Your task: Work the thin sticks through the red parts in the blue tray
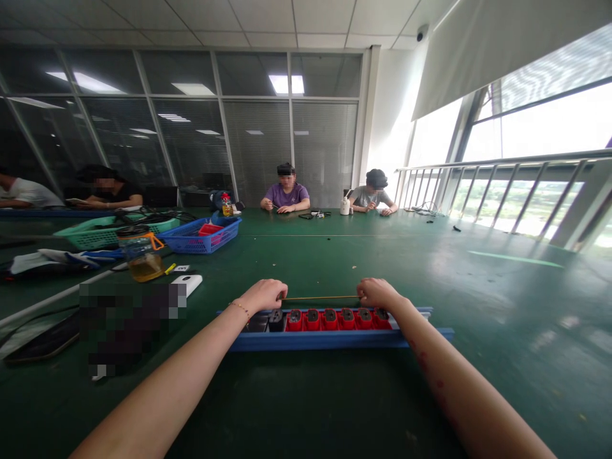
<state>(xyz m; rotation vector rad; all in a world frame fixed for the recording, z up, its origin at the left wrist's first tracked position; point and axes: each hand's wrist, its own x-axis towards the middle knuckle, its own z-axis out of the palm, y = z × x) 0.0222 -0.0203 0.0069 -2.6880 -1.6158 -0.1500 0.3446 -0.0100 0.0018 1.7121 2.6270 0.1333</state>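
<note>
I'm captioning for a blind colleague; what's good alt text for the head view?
The wearer's left hand and right hand hold a thin tan strip straight between them near a blue tray with a row of red parts on a green table. A blue basket stands to the left; a person in purple sits opposite.

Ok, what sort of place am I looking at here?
Probably an indoor workroom, perhaps for light assembly: people sit along a large green table, a row of red parts stands in a long blue holder, and a blue plastic basket rests farther off to the left.
</note>
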